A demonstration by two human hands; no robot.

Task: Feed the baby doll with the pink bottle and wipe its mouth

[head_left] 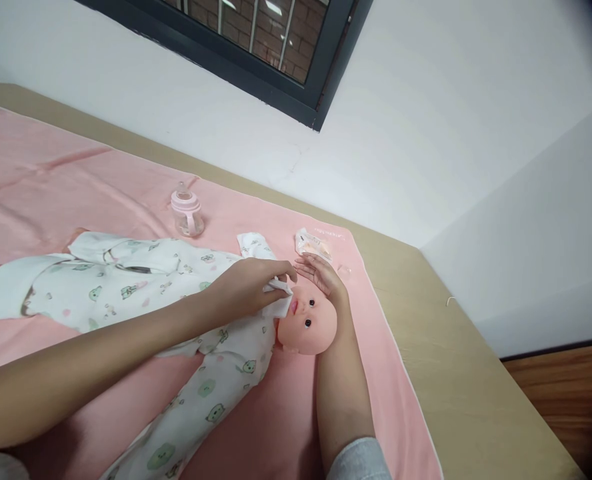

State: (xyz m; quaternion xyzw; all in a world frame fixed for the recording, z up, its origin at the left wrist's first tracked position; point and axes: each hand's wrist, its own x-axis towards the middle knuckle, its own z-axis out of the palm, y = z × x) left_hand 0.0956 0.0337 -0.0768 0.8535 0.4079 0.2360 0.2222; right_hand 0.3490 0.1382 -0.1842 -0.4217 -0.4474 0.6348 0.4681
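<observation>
A baby doll (312, 330) in a white romper (141, 283) printed with small green animals lies on its back, its head toward the right. Pinched in my left hand (251, 283) is a white wipe (279, 303), held at the doll's mouth and chin. My right hand (320, 272) rests along the far side of the doll's head, palm turned up and fingers stretched out, with the forearm against the crown. Just beyond those fingers lies a small clear and white packet (312, 244); whether they touch it I cannot tell.
A pink baby bottle (187, 212) with a handle stands behind the doll's body. Under everything is a pink blanket (101, 193) on a wooden tabletop (441, 353). A small clear piece (344, 270) lies right of my right hand. The wall and a dark-framed window (296, 93) rise behind.
</observation>
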